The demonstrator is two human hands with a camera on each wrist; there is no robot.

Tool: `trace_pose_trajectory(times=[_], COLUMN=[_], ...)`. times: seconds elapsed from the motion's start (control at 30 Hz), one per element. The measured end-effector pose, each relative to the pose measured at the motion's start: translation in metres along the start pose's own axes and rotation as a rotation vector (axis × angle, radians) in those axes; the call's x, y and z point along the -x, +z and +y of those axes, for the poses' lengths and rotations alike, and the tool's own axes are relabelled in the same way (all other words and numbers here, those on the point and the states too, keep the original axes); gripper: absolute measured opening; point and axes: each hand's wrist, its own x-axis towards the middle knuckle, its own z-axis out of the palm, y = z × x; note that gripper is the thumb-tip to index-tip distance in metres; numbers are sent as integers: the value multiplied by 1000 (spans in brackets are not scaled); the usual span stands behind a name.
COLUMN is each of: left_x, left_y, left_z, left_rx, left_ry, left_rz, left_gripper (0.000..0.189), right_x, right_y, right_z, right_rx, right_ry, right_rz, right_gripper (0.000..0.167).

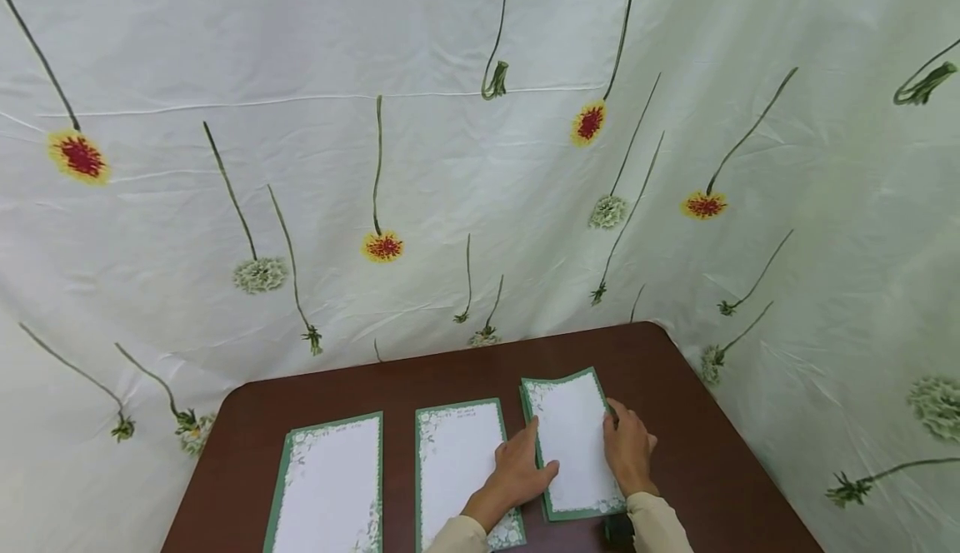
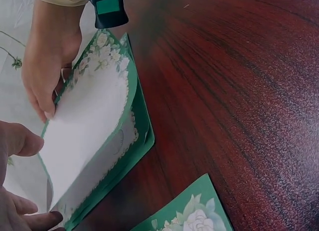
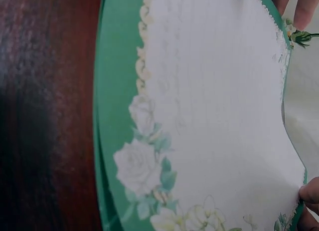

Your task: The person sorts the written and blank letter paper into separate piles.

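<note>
Two hands flank a green-bordered sheet (image 1: 573, 436) in the head view: the left hand (image 1: 517, 465), fingers spread, touches its left edge; the right hand (image 1: 628, 445) pinches its right edge. From the left wrist, it bows between them above a lower sheet (image 2: 143, 128). From the right wrist, its printed roses (image 3: 139, 166) lie left of the pinching thumb.

2 hands (image 1: 519, 465) (image 1: 628, 446), green-bordered sheets (image 1: 573, 432), brown table (image 1: 720, 470)

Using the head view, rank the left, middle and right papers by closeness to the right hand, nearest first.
1. Right paper: its right edge is at the right hand.
2. Middle paper: next one to the left.
3. Left paper: farthest left.
</note>
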Motion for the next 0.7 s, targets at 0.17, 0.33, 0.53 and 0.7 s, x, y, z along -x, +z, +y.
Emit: trace_pose_trajectory(times=[0.17,0.33,0.53,0.7], left_x=[1,1,-1,-4], left_y=[1,4,10,13], left_z=[-1,-4,-5,-7], left_rx=[-9,-24,-44,-64], left_ry=[-8,0,-15,-43], left_rz=[-16,-13,-21,-38], left_gripper=[84,84,83,84], right_x=[0,2,3,3], right_y=[1,2,5,8], right_z=[1,2,5,8], right_rx=[4,10,32,36], right_ry=[6,14,34,44], right_rz=[7,0,-18,-30], right_gripper=[35,36,42,46])
